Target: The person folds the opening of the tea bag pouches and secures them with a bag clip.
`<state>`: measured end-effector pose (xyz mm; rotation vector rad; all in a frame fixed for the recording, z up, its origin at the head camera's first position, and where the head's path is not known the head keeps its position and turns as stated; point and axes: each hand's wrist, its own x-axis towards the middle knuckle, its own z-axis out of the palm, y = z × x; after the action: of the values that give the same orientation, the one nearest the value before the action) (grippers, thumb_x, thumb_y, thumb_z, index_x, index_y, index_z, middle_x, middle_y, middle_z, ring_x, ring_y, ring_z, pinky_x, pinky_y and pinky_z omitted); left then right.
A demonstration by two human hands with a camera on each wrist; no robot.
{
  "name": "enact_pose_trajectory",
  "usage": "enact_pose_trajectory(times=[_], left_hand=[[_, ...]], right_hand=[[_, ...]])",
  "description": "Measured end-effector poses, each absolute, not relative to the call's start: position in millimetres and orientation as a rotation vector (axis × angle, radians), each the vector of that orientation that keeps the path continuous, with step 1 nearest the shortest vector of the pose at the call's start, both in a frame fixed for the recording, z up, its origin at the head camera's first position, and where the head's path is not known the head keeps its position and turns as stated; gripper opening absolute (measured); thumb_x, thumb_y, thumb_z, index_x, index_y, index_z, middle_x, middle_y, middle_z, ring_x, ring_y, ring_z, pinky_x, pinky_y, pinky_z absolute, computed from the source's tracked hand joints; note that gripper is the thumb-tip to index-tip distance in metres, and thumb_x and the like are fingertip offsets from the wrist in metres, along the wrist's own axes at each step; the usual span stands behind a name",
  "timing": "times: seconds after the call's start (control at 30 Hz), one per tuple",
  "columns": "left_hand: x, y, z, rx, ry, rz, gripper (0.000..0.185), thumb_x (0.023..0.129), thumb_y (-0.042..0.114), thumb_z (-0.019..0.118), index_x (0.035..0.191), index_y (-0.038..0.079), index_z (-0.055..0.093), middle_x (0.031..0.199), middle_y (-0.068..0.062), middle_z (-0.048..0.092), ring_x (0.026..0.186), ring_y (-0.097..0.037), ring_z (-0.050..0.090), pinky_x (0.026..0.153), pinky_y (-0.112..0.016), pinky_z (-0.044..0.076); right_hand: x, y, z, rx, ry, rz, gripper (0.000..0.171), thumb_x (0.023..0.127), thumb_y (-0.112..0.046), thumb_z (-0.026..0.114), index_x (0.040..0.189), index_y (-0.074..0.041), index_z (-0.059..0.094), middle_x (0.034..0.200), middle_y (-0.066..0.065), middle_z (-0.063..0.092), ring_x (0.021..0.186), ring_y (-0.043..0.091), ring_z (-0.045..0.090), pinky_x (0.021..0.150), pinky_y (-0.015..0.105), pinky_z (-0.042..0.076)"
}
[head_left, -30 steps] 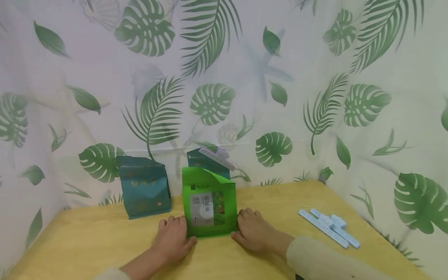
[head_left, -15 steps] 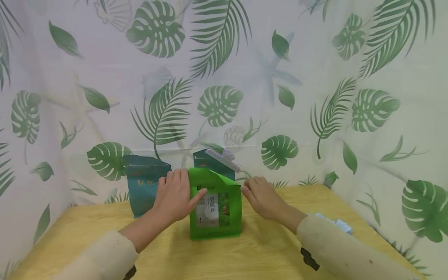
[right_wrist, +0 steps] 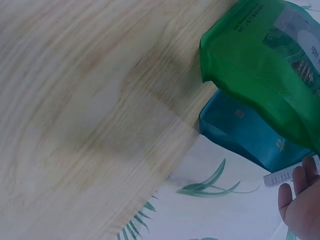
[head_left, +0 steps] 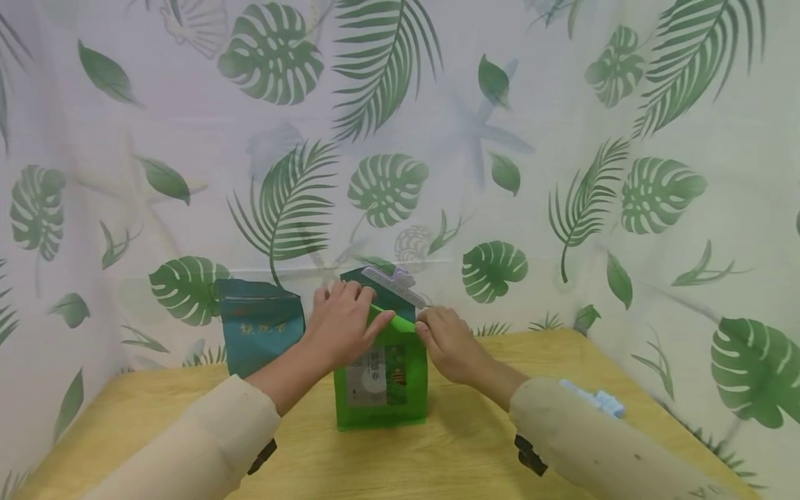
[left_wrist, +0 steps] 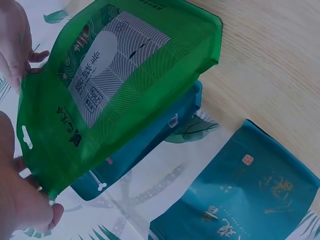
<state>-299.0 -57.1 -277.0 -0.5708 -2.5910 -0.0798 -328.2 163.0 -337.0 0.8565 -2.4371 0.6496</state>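
Observation:
A bright green tea bag with a printed label stands upright on the table. My left hand pinches its upper left corner, near the slot in its top edge in the left wrist view. At the opposite top corner my right hand grips the edge between thumb and fingers. Behind it stands a teal bag, mostly hidden, with a lilac sealing clip slanting across its top. Another teal bag stands to the left, partly covered by my left forearm.
Light blue sealing clips lie at the right of the wooden table, partly hidden by my right sleeve. A leaf-patterned cloth hangs close behind the bags.
Both hands have risen from the green bag's lower sides to its top corners and taken hold there. The bag's upper edge now leans back slightly; the teal bags stay put.

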Motion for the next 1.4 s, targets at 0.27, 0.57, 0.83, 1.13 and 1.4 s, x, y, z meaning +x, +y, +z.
enact_pose_trajectory(times=[0.27, 0.57, 0.83, 1.13, 1.4], left_hand=[[-305.2, -59.4, -275.6, -0.601, -2.672, -0.074, 0.045, 0.101, 0.051, 0.051, 0.126, 0.015, 0.063, 0.117, -0.005, 0.066, 0.105, -0.028, 0.058, 0.097, -0.055, 0.037], [-302.4, -61.1, -282.5, -0.676, -2.573, -0.149, 0.023, 0.097, 0.038, 0.064, 0.113, 0.021, 0.071, 0.092, 0.002, 0.066, 0.082, -0.022, 0.059, 0.083, -0.047, 0.038], [-307.9, -56.6, -292.8, -0.721, -2.481, -0.189, 0.016, 0.096, 0.034, 0.066, 0.105, 0.022, 0.072, 0.084, 0.003, 0.061, 0.076, -0.019, 0.054, 0.080, -0.046, 0.036], [-306.4, -54.4, -290.6, -0.756, -2.506, -0.244, 0.013, 0.097, 0.032, 0.066, 0.103, 0.022, 0.071, 0.084, 0.003, 0.060, 0.075, -0.017, 0.049, 0.079, -0.045, 0.033], [-308.8, -57.7, -286.6, -0.745, -2.503, -0.239, 0.011, 0.096, 0.032, 0.066, 0.101, 0.023, 0.071, 0.084, 0.004, 0.060, 0.077, -0.018, 0.051, 0.080, -0.045, 0.033]], right_hand=[[-329.7, 152.4, -340.5, 0.887, -2.421, 0.551, 0.018, 0.106, -0.018, 0.047, 0.105, -0.004, 0.057, 0.103, 0.011, 0.057, 0.096, 0.031, 0.053, 0.077, 0.047, 0.044], [-331.3, 143.7, -343.3, 0.846, -2.339, 0.429, 0.014, 0.099, -0.022, 0.061, 0.093, -0.010, 0.057, 0.088, 0.004, 0.056, 0.082, 0.023, 0.053, 0.068, 0.041, 0.044], [-329.0, 164.6, -337.3, 0.865, -2.430, 0.410, 0.019, 0.102, -0.029, 0.056, 0.099, -0.012, 0.062, 0.096, 0.003, 0.063, 0.092, 0.024, 0.057, 0.076, 0.045, 0.045], [-332.5, 228.1, -322.1, 0.809, -2.576, 0.262, 0.022, 0.105, -0.028, 0.050, 0.100, -0.010, 0.063, 0.096, 0.004, 0.064, 0.092, 0.025, 0.060, 0.076, 0.047, 0.047], [-333.3, 299.3, -315.6, 0.715, -3.028, -0.145, 0.019, 0.096, -0.025, 0.064, 0.091, -0.006, 0.060, 0.083, 0.004, 0.061, 0.075, 0.022, 0.060, 0.068, 0.039, 0.052]])
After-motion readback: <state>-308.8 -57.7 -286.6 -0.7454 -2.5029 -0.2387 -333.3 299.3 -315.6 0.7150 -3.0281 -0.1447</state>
